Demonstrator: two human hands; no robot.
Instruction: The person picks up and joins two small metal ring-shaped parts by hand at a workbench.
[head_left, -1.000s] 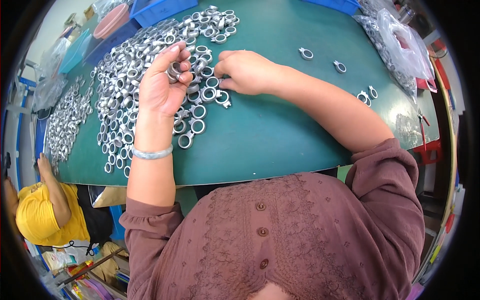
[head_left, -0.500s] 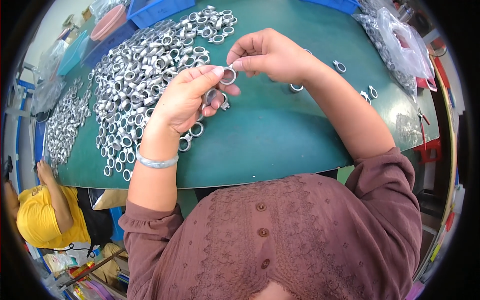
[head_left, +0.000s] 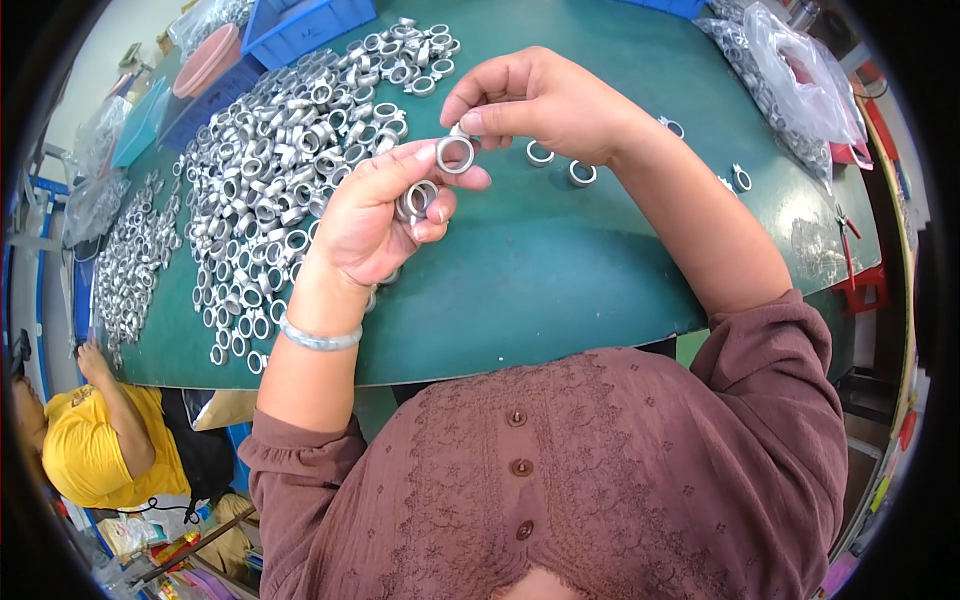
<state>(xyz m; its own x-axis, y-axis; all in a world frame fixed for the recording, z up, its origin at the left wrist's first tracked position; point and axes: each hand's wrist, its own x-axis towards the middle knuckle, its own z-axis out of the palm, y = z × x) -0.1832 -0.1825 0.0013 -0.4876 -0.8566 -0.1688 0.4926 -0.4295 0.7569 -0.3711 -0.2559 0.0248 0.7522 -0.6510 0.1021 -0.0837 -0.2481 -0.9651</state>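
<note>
My left hand [head_left: 358, 222] pinches a silver-grey metal ring [head_left: 455, 171] between thumb and fingers, its round opening facing me. One or more further rings [head_left: 403, 209] are tucked in its curled lower fingers; I cannot tell how many. From the other side, my right hand [head_left: 565, 108] has thumb and forefinger closed on the small lug at the held ring's top. Both hands are raised over the green table [head_left: 520, 270]. Beside and behind my left hand spreads a large heap of similar rings [head_left: 285, 140].
Several loose rings lie beneath and beyond my right forearm, one ring [head_left: 583, 183] near the wrist. Farther left is a second heap of small metal parts [head_left: 135, 255]. Blue bins [head_left: 305, 28] stand behind, filled plastic bags [head_left: 800, 95] at the far right. A person in yellow [head_left: 105, 445] sits at left.
My view has shifted slightly. The left hand has turned so the rings in its lower fingers show more. My right fingers stay at the held ring's lug, and a table ring beside them has come into view.
</note>
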